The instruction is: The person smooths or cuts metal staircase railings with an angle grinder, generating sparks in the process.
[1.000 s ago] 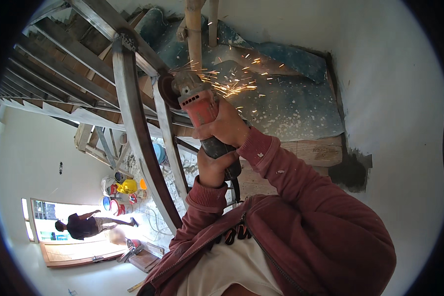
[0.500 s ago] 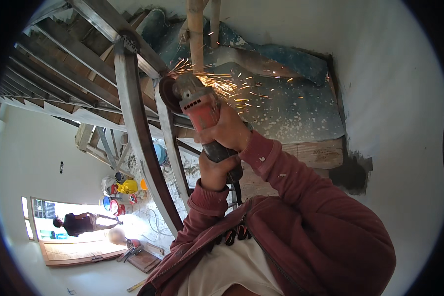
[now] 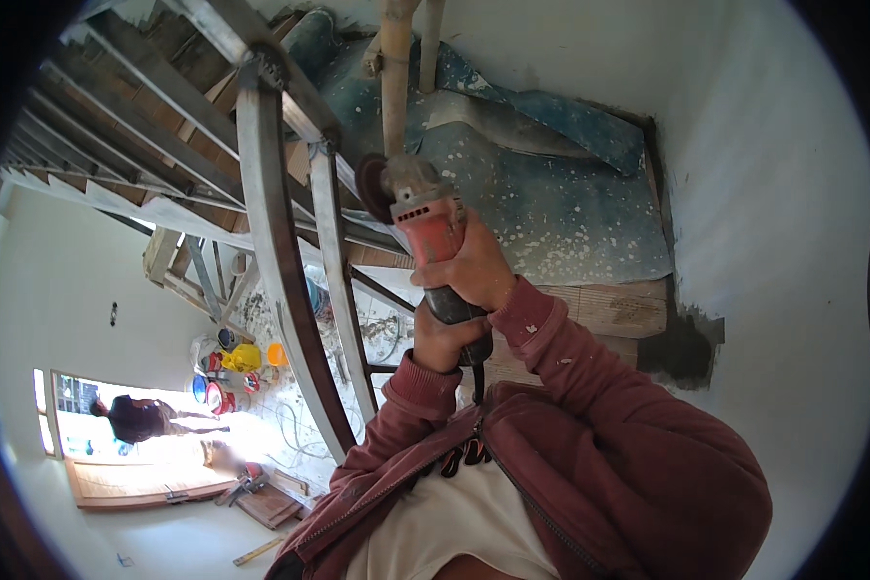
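Observation:
I hold a red and black angle grinder (image 3: 431, 232) in both hands. Its head points up and away from me. My right hand (image 3: 476, 266) is wrapped round the red body, and my left hand (image 3: 443, 338) grips the black rear end below it. The worn disc (image 3: 371, 188) sits at the grinder's left side. Just left of the disc is the joint of a bare metal railing, where a slim upright (image 3: 331, 242) meets the top rail (image 3: 304, 114). A gap seems to show between disc and metal, and no sparks fly.
A thicker curved metal post (image 3: 266, 213) stands to the left. Speckled blue-green sheeting (image 3: 580, 217) covers the floor ahead, with a wooden pole (image 3: 394, 87) rising from it. Lower left, buckets (image 3: 220, 398), a yellow bag (image 3: 242, 359) and another person (image 3: 140, 419) appear by a doorway.
The sparks at the disc have stopped. Both hands have shifted the grinder right and slightly down, off the railing joint. My view has also turned a little.

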`<action>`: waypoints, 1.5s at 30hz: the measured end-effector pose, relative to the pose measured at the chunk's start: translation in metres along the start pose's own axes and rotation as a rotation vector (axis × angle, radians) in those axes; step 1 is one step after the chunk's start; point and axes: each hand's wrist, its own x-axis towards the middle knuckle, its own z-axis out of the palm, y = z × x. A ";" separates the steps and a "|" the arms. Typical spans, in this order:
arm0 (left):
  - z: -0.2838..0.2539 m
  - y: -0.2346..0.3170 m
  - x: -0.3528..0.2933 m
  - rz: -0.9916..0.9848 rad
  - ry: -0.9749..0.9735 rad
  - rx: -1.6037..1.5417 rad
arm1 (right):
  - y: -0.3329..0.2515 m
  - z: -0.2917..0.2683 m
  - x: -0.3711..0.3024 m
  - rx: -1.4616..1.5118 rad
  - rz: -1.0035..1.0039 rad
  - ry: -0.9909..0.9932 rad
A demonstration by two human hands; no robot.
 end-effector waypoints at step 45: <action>-0.026 -0.008 0.042 0.243 -0.177 -0.148 | -0.013 0.018 0.025 -0.225 -0.169 0.117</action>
